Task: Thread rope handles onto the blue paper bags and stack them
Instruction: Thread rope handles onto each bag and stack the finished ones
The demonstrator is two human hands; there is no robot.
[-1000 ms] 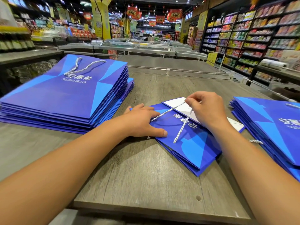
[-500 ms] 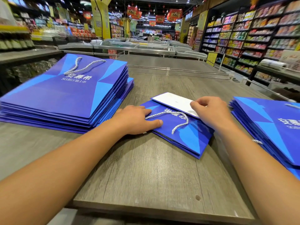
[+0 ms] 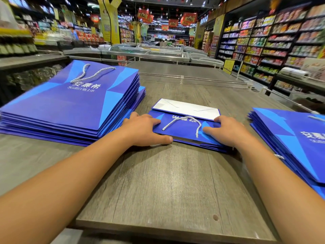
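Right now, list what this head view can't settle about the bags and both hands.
- Middle bag: its far-side handle, if there is one, is hidden beneath its panels; only one white rope handle shows.
- Left hand: its fingertips are hidden behind its knuckles, and the right hand covers the bag's right edge.
- Right stack: cut off by the frame's right edge.
- Small print on the left stack: too blurred to read.

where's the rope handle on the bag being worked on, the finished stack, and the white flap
rope handle (image 3: 184, 118): head view, top of the white twisted loop.
finished stack (image 3: 58, 104): head view, blue face of the top bag, left of the hands.
white flap (image 3: 186, 108): head view, middle of the white panel behind the handle.
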